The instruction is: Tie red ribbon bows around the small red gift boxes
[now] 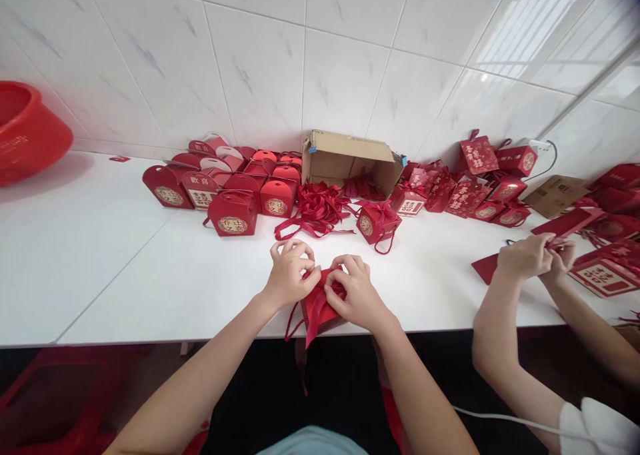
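A small red gift box (327, 318) sits at the table's front edge, with a red cord hanging from its left side. A red ribbon (317, 303) crosses its top, and one tail drops over the edge. My left hand (291, 272) pinches the ribbon from the left, thumb against fingertips. From the right, my right hand (357, 291) pinches the ribbon's other side close by. The fingers partly hide the bow. Just beyond my hands lie a heap of loose red ribbons (323, 205) and a gift box with a bow (379, 224).
Several red gift boxes (233, 214) stand at the back left. An open cardboard box (350, 150) lies against the tiled wall. More red boxes (470, 198) are piled at the right, where another person's hands (535, 258) work. A red basin (30, 135) is at far left.
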A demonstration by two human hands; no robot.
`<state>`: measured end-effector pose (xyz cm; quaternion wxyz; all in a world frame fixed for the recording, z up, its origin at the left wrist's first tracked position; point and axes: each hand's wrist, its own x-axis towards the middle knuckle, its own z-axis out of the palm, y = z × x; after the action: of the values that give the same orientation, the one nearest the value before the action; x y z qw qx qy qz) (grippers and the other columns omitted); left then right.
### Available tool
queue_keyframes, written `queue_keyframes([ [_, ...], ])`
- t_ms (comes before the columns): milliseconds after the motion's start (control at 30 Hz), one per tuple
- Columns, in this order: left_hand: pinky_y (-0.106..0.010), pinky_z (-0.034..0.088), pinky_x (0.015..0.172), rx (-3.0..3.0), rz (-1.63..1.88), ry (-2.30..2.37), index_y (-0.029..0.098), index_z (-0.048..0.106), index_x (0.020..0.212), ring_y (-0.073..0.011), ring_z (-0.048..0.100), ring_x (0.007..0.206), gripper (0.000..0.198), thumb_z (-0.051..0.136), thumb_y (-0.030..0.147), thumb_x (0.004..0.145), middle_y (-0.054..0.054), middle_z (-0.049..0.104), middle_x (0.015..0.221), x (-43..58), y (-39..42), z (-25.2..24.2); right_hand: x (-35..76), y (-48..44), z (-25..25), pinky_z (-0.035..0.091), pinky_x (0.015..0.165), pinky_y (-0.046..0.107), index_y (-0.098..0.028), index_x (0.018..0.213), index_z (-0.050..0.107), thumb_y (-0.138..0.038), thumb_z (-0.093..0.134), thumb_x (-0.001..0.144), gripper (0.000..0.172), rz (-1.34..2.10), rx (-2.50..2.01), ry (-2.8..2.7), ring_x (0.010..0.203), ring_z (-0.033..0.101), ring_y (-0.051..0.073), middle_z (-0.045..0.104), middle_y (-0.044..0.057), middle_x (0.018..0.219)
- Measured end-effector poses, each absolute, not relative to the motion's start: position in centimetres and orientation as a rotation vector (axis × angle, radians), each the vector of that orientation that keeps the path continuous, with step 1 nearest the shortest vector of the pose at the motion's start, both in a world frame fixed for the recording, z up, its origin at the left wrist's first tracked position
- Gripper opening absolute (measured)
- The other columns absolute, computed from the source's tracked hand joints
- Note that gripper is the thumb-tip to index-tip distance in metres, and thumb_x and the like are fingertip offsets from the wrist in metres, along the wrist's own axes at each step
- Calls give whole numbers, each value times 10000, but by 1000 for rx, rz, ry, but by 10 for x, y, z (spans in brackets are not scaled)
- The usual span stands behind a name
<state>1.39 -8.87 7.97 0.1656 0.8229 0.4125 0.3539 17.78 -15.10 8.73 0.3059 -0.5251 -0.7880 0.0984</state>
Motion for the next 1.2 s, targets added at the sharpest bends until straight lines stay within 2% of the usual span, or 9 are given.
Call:
queue_keyframes([
  [100,-482,279,1000,2068,977,1043,200,595,587,-247,537,1011,286,522,340,825,-46,639,953,10,-89,79,188,-152,88,373,916,452,-218,820,637,-226,566,843,75,332,-1360,-2027,1071,469,246,546,73,1090],
  [167,-431,347,992,1856,1037,944,234,637,895,-245,525,1092,199,531,392,835,-65,596,1134,5,-91,78,201,-151,90,375,943,458,-232,874,653,-247,537,874,117,358,-1321,-1948,1098,477,244,542,79,1140],
  [233,-408,367,995,1687,1155,947,266,507,1200,-240,494,1162,393,538,417,838,-79,526,1265,-4,-93,76,214,-151,95,381,959,449,-239,909,661,-248,514,892,148,327,-1291,-1843,1111,486,236,541,81,1160],
  [300,-424,351,1011,1557,1263,1055,278,402,1301,-242,487,1180,496,519,445,849,-84,503,1299,-14,-95,71,221,-152,102,387,964,442,-244,909,669,-248,527,886,145,275,-1275,-1786,1119,487,235,542,80,1162],
  [433,-447,334,1022,1405,1305,1296,238,500,1147,-252,505,1161,407,497,505,840,-87,549,1229,-35,-100,46,215,-154,116,352,996,492,-271,916,699,-274,597,844,125,252,-1273,-1973,1167,450,268,522,74,1221],
  [533,-434,339,1026,1377,1275,1425,222,539,1026,-246,502,1154,366,501,525,824,-79,571,1160,-47,-104,22,200,-154,116,338,993,536,-294,964,714,-271,620,821,173,267,-1323,-2170,1208,397,302,497,75,1280],
  [667,-410,354,1025,1413,1312,1430,228,526,1024,-226,511,1137,339,519,499,820,-66,574,1136,-54,-107,4,189,-152,107,365,971,527,-292,957,734,-255,626,814,183,290,-1388,-2201,1197,395,304,510,74,1290],
  [967,-435,362,1014,1440,1279,1468,231,531,1010,-237,526,1113,320,530,480,809,-67,584,1134,-53,-108,6,194,-153,98,395,951,505,-267,768,730,-241,641,809,102,393,-1420,-1995,1143,476,284,566,58,1227],
  [1200,-455,352,1020,1440,1249,1479,240,533,1000,-247,518,1122,308,541,473,799,-62,586,1140,-54,-108,8,278,-141,96,416,946,460,-236,754,714,-344,600,809,166,329,-1522,-1789,1124,519,272,569,83,1218],
])
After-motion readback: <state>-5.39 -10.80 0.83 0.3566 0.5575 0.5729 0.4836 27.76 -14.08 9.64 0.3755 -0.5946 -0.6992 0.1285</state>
